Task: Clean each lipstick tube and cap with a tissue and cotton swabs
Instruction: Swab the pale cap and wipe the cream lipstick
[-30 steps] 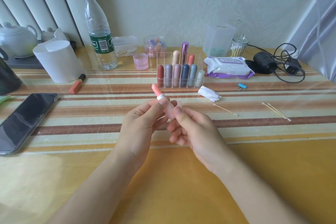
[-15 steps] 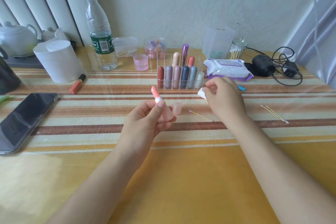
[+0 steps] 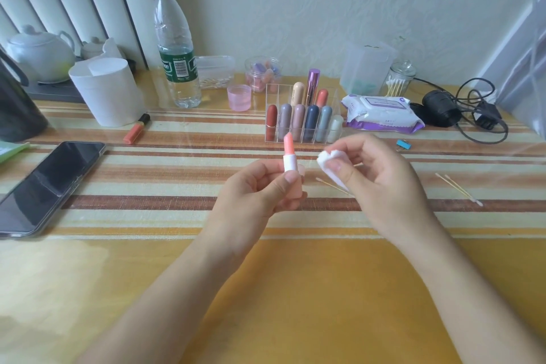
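Uncapped pink lipstick tube (image 3: 290, 162) upright, pinched in the left hand (image 3: 254, 195) above the bench (image 3: 177, 216), on the near side of the clear organiser (image 3: 301, 124). The right hand (image 3: 381, 186), reaching far-right half a second ago, is now just right of the tube, pinching the folded tissue (image 3: 326, 161). Wiping looks ready to start.

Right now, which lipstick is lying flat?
The orange tube with the black end, beside the white cup; the rest stand in the clear organizer or in the left hand.

The scene is lit evenly by soft daylight. Pale glare is spread over the glossy table (image 3: 310, 289) toward its front left corner. Shadows are faint; verticals are bowed at the sides.
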